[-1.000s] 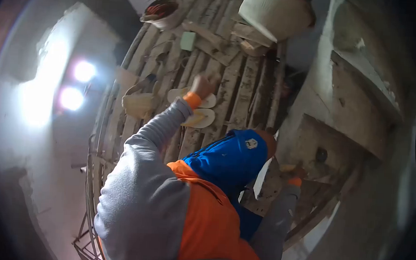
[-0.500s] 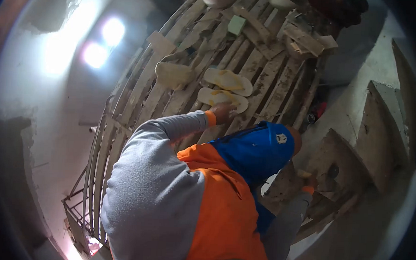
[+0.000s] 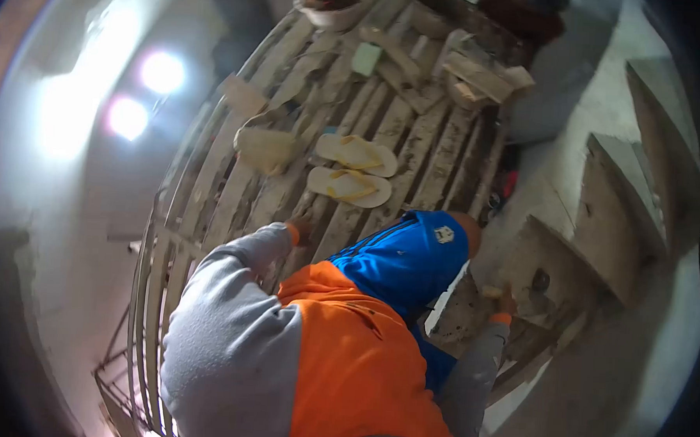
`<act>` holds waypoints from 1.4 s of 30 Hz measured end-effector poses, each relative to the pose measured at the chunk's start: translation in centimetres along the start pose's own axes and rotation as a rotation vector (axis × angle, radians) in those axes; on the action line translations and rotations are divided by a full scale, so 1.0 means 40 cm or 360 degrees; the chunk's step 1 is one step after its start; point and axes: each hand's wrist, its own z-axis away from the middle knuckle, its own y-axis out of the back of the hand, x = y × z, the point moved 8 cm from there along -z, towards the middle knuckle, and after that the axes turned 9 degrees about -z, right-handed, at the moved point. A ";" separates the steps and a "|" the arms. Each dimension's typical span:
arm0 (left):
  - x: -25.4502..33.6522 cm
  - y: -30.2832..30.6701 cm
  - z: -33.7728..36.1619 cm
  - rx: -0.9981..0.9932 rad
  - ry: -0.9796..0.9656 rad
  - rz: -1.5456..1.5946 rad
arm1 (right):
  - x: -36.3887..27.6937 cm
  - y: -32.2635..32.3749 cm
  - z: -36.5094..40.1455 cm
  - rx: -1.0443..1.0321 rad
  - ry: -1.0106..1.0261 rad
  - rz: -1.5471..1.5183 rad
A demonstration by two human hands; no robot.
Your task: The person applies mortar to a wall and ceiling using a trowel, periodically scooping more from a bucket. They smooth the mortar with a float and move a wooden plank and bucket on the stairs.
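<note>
A pair of white flip-flops with yellow straps lies side by side on the wooden slats: the farther flip-flop (image 3: 374, 159) and the nearer flip-flop (image 3: 371, 193). My left hand (image 3: 303, 229) is low over the slats, closer to me than the footwear and apart from it; its fingers are dark and blurred. Beside the concrete steps, my right hand (image 3: 504, 300) is closed around a small yellowish piece, perhaps a handle; its kind does not show. A flat grey board (image 3: 449, 309) with a pale edge is between my knee and that hand.
The slatted platform (image 3: 245, 194) has gaps between its planks. On it are a cloth bag (image 3: 265, 149), a green block (image 3: 365, 59), wood offcuts (image 3: 481, 74) and a white basin (image 3: 333, 18). Triangular concrete steps (image 3: 571, 255) rise at the right. Two bright lamps (image 3: 163, 72) shine at the left.
My left hand has left the nearer flip-flop and drawn back toward me, to the left. My right hand stays by the steps. The camera view has shifted slightly.
</note>
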 end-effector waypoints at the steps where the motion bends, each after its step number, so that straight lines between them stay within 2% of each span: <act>1: -0.009 -0.002 -0.008 -0.0099 -0.0005 0.0077 | 0.005 -0.001 0.006 -0.0012 -0.0001 -0.0086; 3: 0.005 0.062 -0.014 -0.0287 -0.0027 0.0136 | -0.002 -0.007 0.052 -0.0068 -0.0077 -0.0189; 5: 0.040 0.235 0.055 -0.0448 -0.0040 0.0106 | -0.019 -0.008 0.109 -0.0137 -0.0158 -0.0296; 8: 0.056 0.362 0.065 -0.0565 0.0128 0.0171 | -0.054 0.006 0.166 -0.0163 -0.0177 -0.0351; 11: 0.070 0.368 -0.072 -0.0034 -0.0205 0.0171 | -0.073 0.013 0.154 -0.0063 -0.0077 -0.0231; 14: 0.145 0.522 -0.104 0.0271 -0.0159 0.0245 | -0.016 -0.022 0.044 0.0099 0.0113 -0.0216; 17: 0.253 0.669 -0.108 0.0354 -0.0288 0.0274 | 0.026 -0.053 -0.010 -0.0051 0.0026 -0.0336; 19: 0.305 0.728 -0.114 0.0334 -0.0336 0.0290 | -0.012 -0.031 0.063 -0.0001 -0.0033 -0.0433; 23: 0.324 0.725 -0.163 0.0418 -0.0407 0.0286 | -0.021 -0.030 0.087 0.0028 -0.0140 -0.0485; 26: 0.333 0.723 -0.171 0.0379 -0.0437 0.0317 | -0.033 -0.032 0.083 0.0023 0.0105 -0.0532; 29: 0.353 0.734 -0.185 0.0326 -0.0460 0.0291 | -0.035 -0.029 0.080 -0.0010 0.0118 -0.0307; 32: 0.412 0.847 -0.149 0.0481 -0.0476 0.0382 | -0.052 -0.015 0.123 -0.0028 -0.0047 -0.0193; 35: 0.455 0.915 -0.203 0.0776 -0.0585 0.0410 | 0.006 -0.064 0.034 -0.0019 0.0080 -0.0261; 38: 0.495 1.004 -0.276 0.0908 -0.0760 0.0332 | -0.005 -0.045 0.045 0.0210 0.0230 -0.0262; 41: 0.457 1.145 -0.371 0.1041 -0.0515 0.0435 | -0.046 -0.027 0.103 -0.0023 -0.0010 -0.0096; 42: 0.428 1.195 -0.413 0.1130 -0.0391 0.0407 | -0.047 -0.028 0.099 -0.0003 -0.0004 -0.0099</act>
